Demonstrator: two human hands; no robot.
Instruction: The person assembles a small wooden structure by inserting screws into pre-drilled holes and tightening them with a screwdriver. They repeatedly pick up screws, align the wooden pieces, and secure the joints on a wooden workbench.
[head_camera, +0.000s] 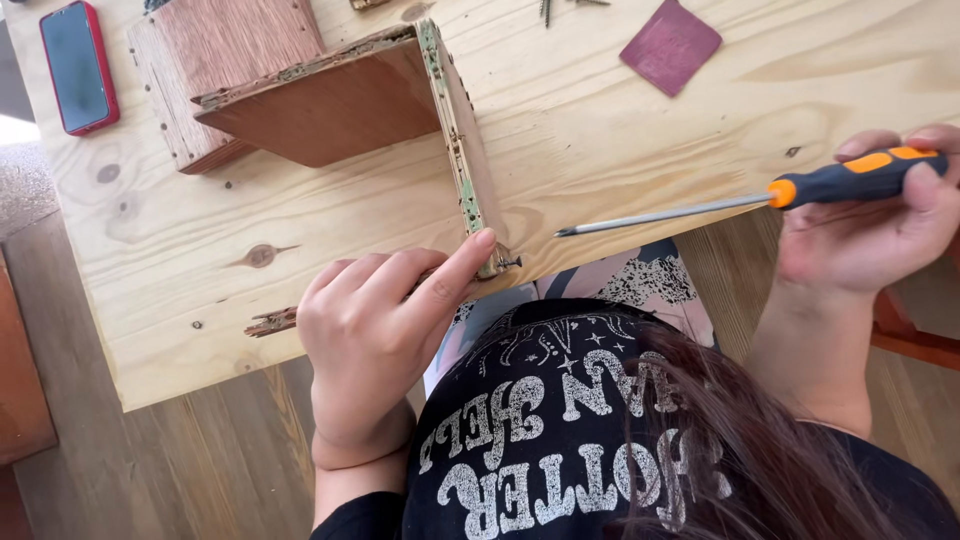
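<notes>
An L-shaped piece of brown plywood boards (400, 100) stands on the pale wooden table (620, 160). A small dark screw (508, 263) sticks out of the near end of the upright board. My left hand (385, 320) rests at that end, its forefinger tip touching the board just above the screw. My right hand (880, 225) grips the black-and-orange handle of a long screwdriver (760, 197). The steel shaft lies nearly level and its tip (560, 232) points left, a short way from the screw and apart from it.
A red-cased phone (78, 65) lies at the table's far left corner. A wooden block (215, 60) stands behind the boards. A dark red sandpaper square (670, 45) and loose screws (560, 8) lie at the far edge. A wood splinter (272, 322) sits by my left hand.
</notes>
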